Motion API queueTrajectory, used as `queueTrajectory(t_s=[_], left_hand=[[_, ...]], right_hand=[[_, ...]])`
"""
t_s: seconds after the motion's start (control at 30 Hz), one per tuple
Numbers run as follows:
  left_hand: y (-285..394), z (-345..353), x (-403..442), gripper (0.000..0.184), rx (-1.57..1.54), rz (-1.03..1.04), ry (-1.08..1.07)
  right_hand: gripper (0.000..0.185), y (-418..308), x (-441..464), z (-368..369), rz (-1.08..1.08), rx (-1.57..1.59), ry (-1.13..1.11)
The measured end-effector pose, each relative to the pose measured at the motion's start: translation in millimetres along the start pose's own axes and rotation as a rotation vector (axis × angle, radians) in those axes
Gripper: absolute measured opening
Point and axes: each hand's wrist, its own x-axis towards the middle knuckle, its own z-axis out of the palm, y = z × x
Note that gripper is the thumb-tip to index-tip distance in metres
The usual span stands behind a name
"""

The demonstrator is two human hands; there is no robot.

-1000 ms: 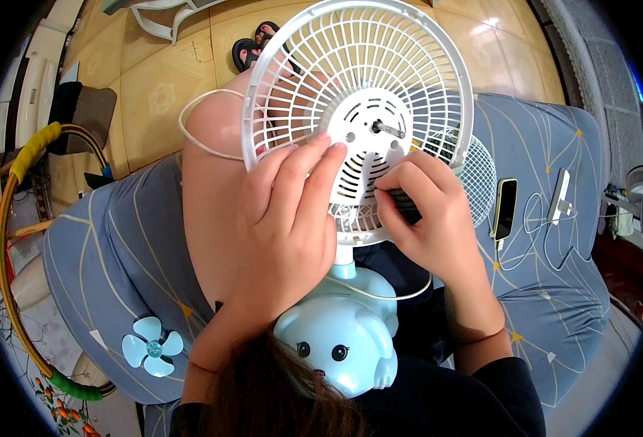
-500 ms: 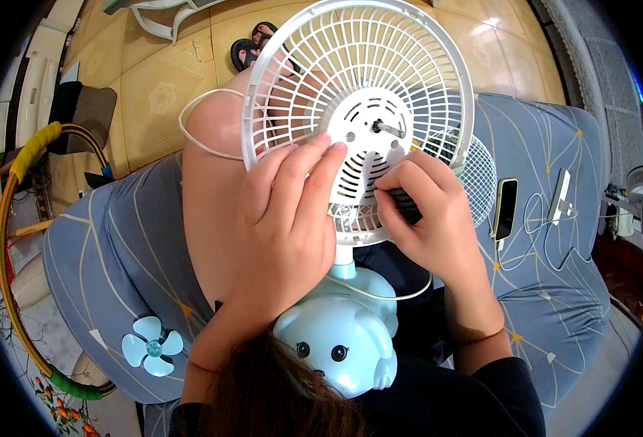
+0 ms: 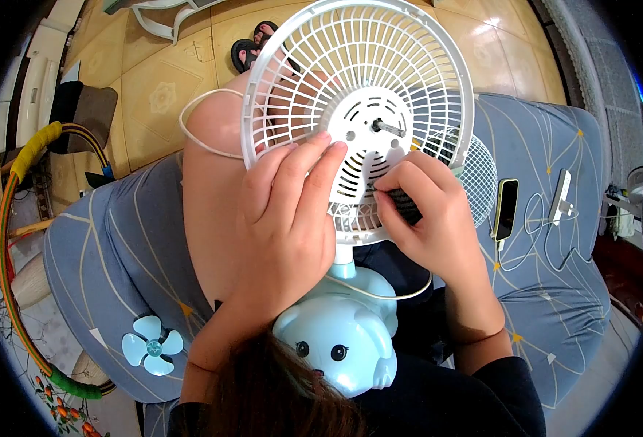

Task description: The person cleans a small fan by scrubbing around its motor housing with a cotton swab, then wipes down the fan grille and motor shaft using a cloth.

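Observation:
A white round fan grille (image 3: 365,44) stands over the lap, its white motor housing (image 3: 365,109) and metal shaft facing up. My left hand (image 3: 288,211) lies against the grille's lower left, fingertips touching the housing. At the housing's lower right, my right hand (image 3: 427,207) has thumb and forefinger pinched together; what they hold, if anything, is too small to make out. Below is the light-blue animal-shaped fan base (image 3: 343,342). Light-blue fan blades (image 3: 152,347) lie on the cushion at the left.
To the right on the grey-blue sofa (image 3: 554,306) are a phone (image 3: 506,210), a white power strip (image 3: 560,197) with cables, and another round mesh grille (image 3: 479,178) partly behind the first. A striped hoop (image 3: 8,269) is at the far left. Sandals (image 3: 247,54) rest on the tiled floor.

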Motion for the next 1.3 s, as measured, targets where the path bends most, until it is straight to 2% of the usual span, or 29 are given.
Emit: queueTrajectory(t_s=[0.67, 0.8, 0.9, 1.2, 1.3], left_hand=[[-0.7, -1.2, -0.2, 0.047, 0.003, -0.001, -0.020], [0.3, -3.7, 1.4, 0.047, -0.003, -0.005, -0.036], [-0.7, -1.4, 0.6, 0.047, -0.014, -0.008, -0.016], [-2.9, -0.8, -1.1, 0.047, -0.011, -0.017, -0.002], [-4.1, 1.7, -4.2, 0.055, -0.049, -0.044, -0.013]], right_hand=[[0.018, 1.4, 5.2, -0.5, 0.039, 0.046, 0.032], [0.026, 1.7, 11.3, -1.3, 0.072, 0.086, 0.091], [0.026, -3.6, 11.5, 0.6, 0.186, 0.111, 0.135], [0.032, 0.0, 12.4, 4.4, 0.029, 0.027, 0.141], [0.033, 0.3, 12.8, 4.8, -0.002, 0.028, 0.151]])
